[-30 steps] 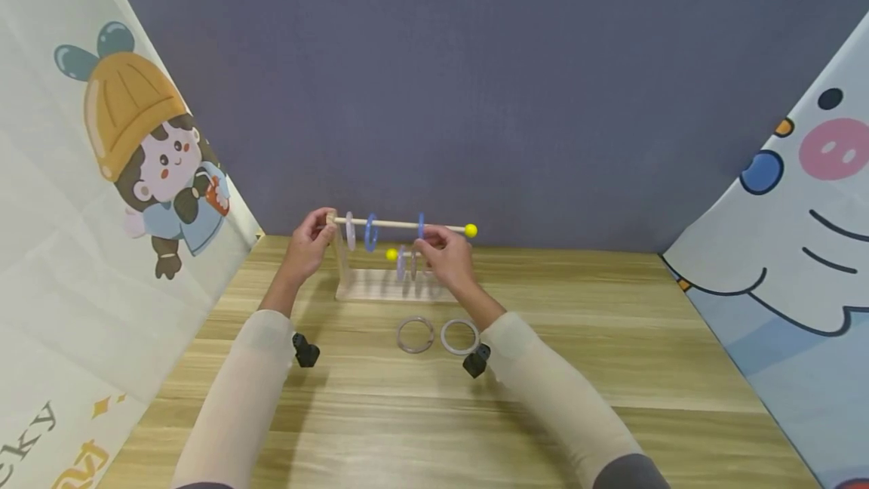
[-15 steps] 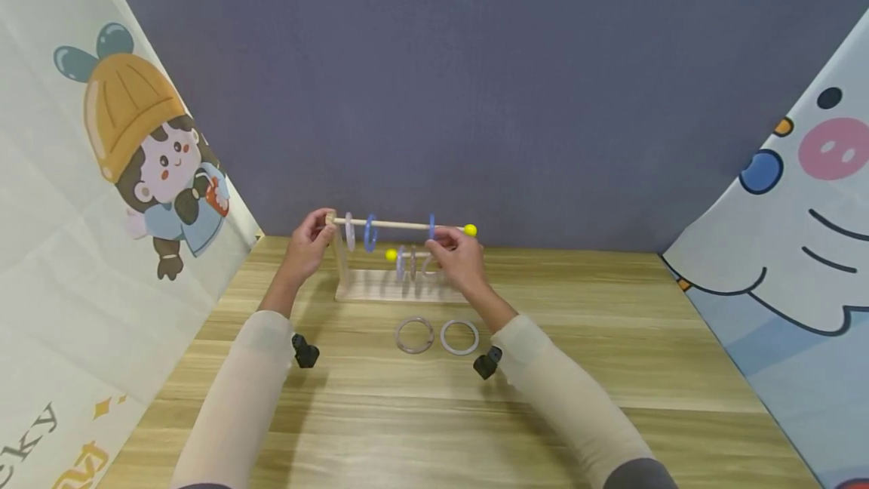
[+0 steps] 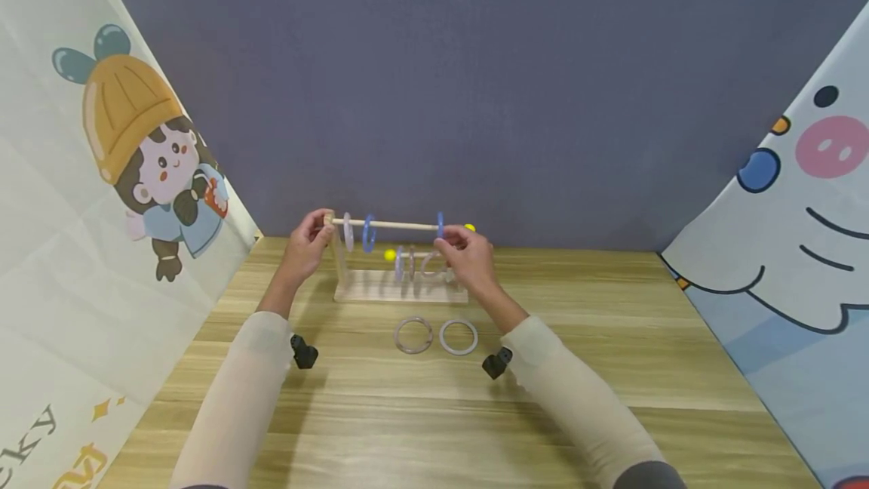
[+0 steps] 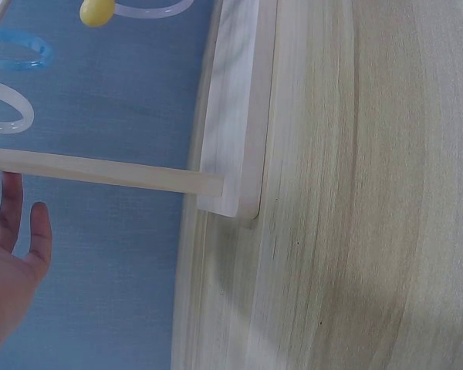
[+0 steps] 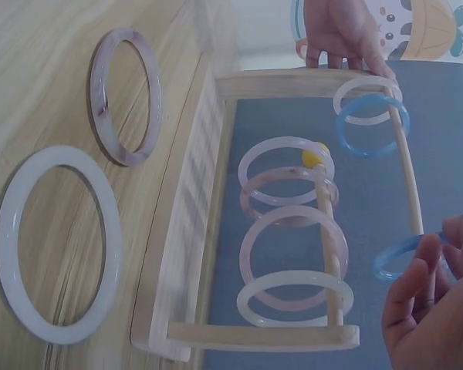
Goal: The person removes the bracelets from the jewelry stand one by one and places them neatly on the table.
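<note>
Circling the top rod (image 3: 403,226): a blue ring (image 3: 440,223) hung near the rod's outer end, just short of a yellow ball (image 3: 470,227) partly hidden behind the fingers.
Right hand (image 3: 474,261): thumb and fingertips pinched the ring's edge on the side toward the ball, leaving its far edge exposed; the rod ran through the ring.
Left hand (image 3: 305,251): thumb and fingers gripped the top of the upright post (image 3: 340,259), at the opposite end of the rod.
Same rod, toward the post: a second blue ring (image 3: 367,234) and a pale ring (image 3: 348,232) hung near each other, well apart from the pinched one.
Lower rod (image 5: 332,245): four pale and mottled rings hung below, with another yellow ball (image 3: 390,255) at its tip.
Wooden base (image 3: 400,295): it lay flat on the tabletop (image 3: 611,368), beneath both rods.
In front: a mottled ring (image 5: 100,100) and a white ring (image 5: 7,247) lay flat, side by side and apart.
Behind: a grey-blue backdrop (image 3: 462,96) rose beyond the table.
</note>
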`<state>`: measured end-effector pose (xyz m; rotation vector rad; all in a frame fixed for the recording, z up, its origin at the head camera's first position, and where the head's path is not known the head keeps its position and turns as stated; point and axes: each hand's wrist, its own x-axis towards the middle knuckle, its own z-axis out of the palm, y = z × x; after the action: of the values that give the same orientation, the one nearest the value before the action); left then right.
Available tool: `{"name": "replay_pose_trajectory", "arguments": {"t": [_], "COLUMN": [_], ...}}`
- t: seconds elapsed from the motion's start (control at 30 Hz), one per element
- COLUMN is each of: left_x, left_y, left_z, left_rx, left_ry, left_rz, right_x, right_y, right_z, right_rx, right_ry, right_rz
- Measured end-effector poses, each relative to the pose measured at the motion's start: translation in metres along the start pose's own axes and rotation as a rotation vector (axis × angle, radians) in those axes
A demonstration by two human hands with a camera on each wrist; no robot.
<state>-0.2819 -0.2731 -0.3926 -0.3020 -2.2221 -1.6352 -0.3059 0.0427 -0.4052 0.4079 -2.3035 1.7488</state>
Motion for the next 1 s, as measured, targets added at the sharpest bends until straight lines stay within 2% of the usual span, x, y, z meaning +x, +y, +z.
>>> {"name": "replay_pose_trajectory", "arguments": {"t": [0.37,1.0], "left_x": [-0.001,-0.001], "left_y": [0.002,-0.001], "left_z": [0.0,-0.002], "left_rx": [-0.01,-0.008], "left_ry": [-0.009,-0.013], "left_rz": [-0.008,0.001], "right_x": [0.001,0.001], "right_y": [0.006,0.017], "right_z": [-0.015,-0.043], "right_rx": [0.009,0.049], "right_ry": [0.023,0.056], "right_rz": [-0.012,0.028]}}
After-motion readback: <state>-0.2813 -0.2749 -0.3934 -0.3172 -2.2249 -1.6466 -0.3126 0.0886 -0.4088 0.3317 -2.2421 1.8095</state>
